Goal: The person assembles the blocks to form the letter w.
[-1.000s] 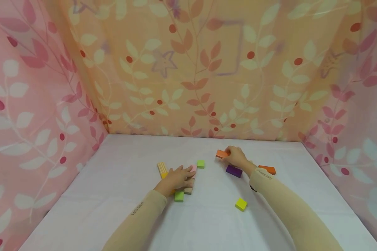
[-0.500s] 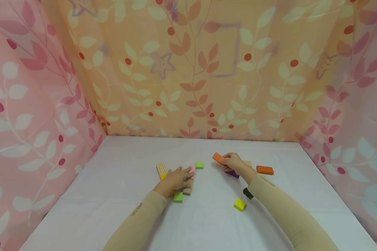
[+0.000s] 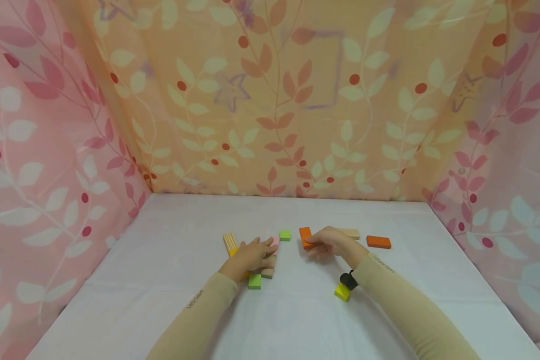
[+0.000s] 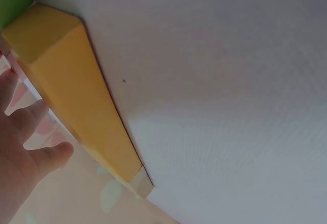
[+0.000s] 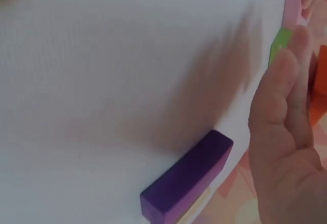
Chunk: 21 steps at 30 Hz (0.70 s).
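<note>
An orange block [image 3: 305, 238] is pinched in my right hand [image 3: 335, 245], held above the table. The right wrist view shows the hand [image 5: 283, 127] beside the orange block [image 5: 320, 83] and, below, a purple block [image 5: 186, 180] that the hand hides in the head view. My left hand [image 3: 249, 260] rests with spread fingers over a cluster of blocks. Around it show a pink block [image 3: 274, 242], a wooden block [image 3: 267, 273], a green block [image 3: 254, 281] and a ribbed pale block [image 3: 230, 243]. In the left wrist view, fingers touch the long yellow block [image 4: 84, 91].
Behind the cluster sits a small green block [image 3: 285, 235]. A beige block [image 3: 350, 233] and another orange block [image 3: 378, 242] lie at the right. A yellow block [image 3: 342, 292] is near my black wrist camera [image 3: 348, 280]. Patterned curtains [image 3: 270, 125] border the white table [image 3: 162, 225].
My right hand has moved left and nearer with the orange block, turning it from lying crosswise to pointing away from me. The left hand stays where it was.
</note>
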Motion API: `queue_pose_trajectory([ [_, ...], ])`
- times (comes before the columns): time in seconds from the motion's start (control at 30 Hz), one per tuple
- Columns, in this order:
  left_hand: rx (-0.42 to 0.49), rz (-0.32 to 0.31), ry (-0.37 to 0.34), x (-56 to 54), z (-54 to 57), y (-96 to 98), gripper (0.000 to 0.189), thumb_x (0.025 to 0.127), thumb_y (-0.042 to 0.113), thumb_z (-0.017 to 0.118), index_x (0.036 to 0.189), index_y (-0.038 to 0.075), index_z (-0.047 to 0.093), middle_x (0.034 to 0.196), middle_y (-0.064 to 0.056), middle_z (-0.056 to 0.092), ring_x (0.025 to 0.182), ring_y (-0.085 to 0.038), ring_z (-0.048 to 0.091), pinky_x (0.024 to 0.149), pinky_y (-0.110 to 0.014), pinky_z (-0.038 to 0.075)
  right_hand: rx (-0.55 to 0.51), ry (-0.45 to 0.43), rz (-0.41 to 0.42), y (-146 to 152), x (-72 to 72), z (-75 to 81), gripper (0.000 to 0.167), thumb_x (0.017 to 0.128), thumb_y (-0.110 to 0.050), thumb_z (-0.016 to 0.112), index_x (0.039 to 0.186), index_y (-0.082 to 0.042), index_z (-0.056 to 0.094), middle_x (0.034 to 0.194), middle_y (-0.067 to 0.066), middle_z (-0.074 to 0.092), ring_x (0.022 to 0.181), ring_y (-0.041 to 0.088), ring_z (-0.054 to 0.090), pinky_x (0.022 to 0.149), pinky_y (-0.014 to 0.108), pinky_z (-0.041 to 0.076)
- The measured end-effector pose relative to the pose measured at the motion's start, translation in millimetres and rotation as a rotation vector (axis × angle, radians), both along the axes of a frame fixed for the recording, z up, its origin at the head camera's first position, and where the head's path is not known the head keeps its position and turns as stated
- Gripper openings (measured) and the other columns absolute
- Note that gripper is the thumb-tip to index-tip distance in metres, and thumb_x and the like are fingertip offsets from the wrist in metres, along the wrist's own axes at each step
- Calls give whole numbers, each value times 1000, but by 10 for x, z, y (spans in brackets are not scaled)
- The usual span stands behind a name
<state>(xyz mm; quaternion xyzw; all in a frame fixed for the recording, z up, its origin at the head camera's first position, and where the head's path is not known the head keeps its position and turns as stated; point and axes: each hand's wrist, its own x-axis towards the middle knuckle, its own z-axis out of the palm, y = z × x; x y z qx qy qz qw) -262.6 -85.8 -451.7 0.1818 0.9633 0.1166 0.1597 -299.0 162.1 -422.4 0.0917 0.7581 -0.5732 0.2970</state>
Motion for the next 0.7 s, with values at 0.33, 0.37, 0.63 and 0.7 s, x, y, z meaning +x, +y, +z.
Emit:
queue_pose_trajectory([
  [0.33,11,-7,2,14,8,-4,65,88,46,63,147,27,44,158,5,28,145,-32,20,110,-66,15,250,33,67,-138,30,-67,16,87,-16,72,87,-4,61,70,2,55,67,16,50,64,28,37],
  [0.37,9,-8,2,14,8,-3,64,88,46,63,147,27,44,158,5,28,145,-32,20,110,-65,15,280,41,70,-152,29,-71,18,86,-17,73,85,-4,61,68,1,52,65,15,47,62,27,35],
  [0.63,-8,-7,6,18,27,3,63,89,46,62,147,27,44,158,6,28,145,-31,21,110,-65,16,481,108,218,-229,56,-78,24,87,-26,74,85,-5,61,64,2,58,55,13,50,55,25,36],
  [0.7,-4,-6,5,20,29,2,64,89,46,62,147,27,43,158,6,28,145,-31,21,110,-65,15,518,130,273,-236,57,-78,26,90,-29,71,83,-6,62,64,2,60,55,13,53,55,26,38],
])
